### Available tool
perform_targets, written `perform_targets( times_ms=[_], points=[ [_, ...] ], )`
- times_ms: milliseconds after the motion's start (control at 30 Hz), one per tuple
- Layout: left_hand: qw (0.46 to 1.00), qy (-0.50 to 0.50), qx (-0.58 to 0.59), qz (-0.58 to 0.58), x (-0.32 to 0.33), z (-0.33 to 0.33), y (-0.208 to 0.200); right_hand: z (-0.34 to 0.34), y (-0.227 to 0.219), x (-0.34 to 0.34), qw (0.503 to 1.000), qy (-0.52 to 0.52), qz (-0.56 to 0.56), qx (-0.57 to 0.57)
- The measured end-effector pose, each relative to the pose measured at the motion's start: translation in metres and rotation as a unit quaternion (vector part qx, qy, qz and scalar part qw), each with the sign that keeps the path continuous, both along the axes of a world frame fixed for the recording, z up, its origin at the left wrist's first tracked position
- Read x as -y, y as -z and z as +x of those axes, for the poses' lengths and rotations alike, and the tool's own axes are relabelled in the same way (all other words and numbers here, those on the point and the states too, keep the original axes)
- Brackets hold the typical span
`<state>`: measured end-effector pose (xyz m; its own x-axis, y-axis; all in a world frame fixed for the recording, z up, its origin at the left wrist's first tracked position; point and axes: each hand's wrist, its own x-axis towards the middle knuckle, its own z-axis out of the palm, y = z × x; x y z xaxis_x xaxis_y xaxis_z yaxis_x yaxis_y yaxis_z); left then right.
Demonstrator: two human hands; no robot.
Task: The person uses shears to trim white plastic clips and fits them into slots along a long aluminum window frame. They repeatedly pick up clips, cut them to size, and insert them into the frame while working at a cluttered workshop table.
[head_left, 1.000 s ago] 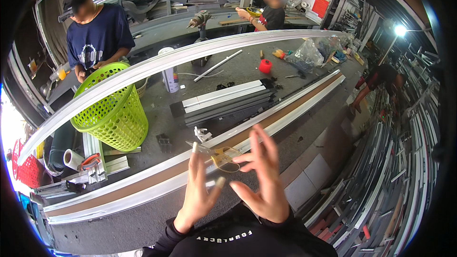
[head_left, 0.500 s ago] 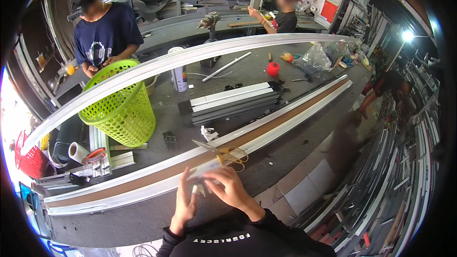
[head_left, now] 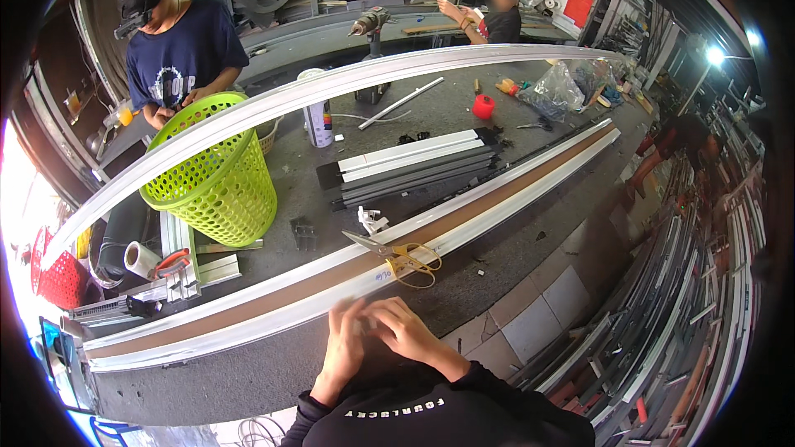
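Both hands meet in front of my chest, over the bench's near edge. My left hand (head_left: 343,347) has its fingers closed and slightly blurred, fingertips against those of my right hand (head_left: 407,333). The right fingers are bent and pinched together. Whatever is between them is too small and smeared to name. Just beyond lie scissors (head_left: 418,265) with yellow handles, blades pointing left. They rest across a long frame profile (head_left: 248,320) with white edges and a brown middle. A small white plastic fitting (head_left: 372,219) sits beyond the scissors.
A long white strip (head_left: 364,76) spans the bench over a green basket (head_left: 217,207). Bundled profiles (head_left: 414,164), a spray can (head_left: 317,122), a drill (head_left: 373,33) and a red container (head_left: 484,106) stand farther back. Two people work across the bench; another bends at right beside stacked profiles (head_left: 654,314).
My hands have drawn closer together, and the left fingers have folded in from a spread pose. The view has shifted slightly; the scissors remain on the profile.
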<state>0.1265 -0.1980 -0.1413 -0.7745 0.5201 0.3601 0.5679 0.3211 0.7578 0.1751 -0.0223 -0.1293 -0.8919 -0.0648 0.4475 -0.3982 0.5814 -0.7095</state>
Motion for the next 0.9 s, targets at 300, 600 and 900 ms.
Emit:
perform_targets(
  times_ms=[300, 600, 900],
  points=[
    [0.889, -0.053, 0.236, 0.389, -0.007, -0.005, -0.009, 0.01, -0.015, -0.015, 0.692, -0.074, -0.7, 0.159],
    [0.853, -0.114, 0.134, 0.492, -0.029, -0.007, -0.006, -0.022, -0.067, -0.067, 0.897, -0.006, -0.402, 0.185],
    [0.834, -0.125, 0.196, 0.501, -0.036, -0.011, -0.018, -0.032, -0.064, -0.054, 0.961, 0.179, -0.134, 0.163]
  ],
)
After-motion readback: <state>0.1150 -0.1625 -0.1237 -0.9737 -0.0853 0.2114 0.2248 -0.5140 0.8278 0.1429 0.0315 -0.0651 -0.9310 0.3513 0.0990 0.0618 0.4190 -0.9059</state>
